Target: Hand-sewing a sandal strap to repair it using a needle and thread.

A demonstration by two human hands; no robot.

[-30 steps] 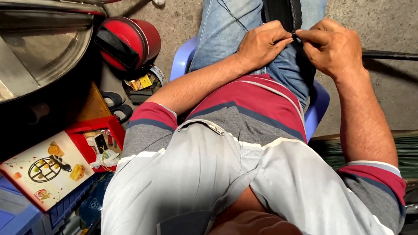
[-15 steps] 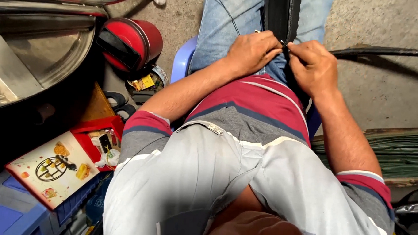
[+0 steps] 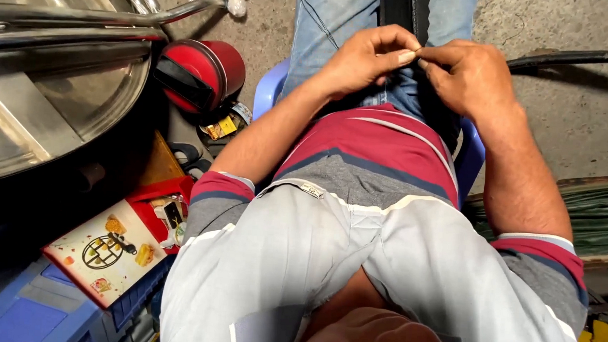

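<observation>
Concrete floor (image 3: 567, 100) runs behind the seated person, whose jeans (image 3: 324, 21) and blue chair (image 3: 270, 94) show at the top of the view. We note a black strap (image 3: 396, 7) lying lengthwise along the lap, between the knees. Left hand (image 3: 363, 61) and right hand (image 3: 468, 79) meet over it, fingertips pinched together on a small item at the strap's near end; we cannot tell what the item is. A black hose (image 3: 575, 58) crosses the floor just beyond the right hand.

On the person's left, a red box (image 3: 162, 202) stands open with small hardware inside, contents too small to identify. Its printed lid (image 3: 105, 255) lies on a blue crate (image 3: 31, 309). A red drum (image 3: 199, 74) lies on its side beside a steel basin (image 3: 54, 105).

Against the earlier frame, both hands have shifted slightly nearer the body; grip and posture are unchanged.
</observation>
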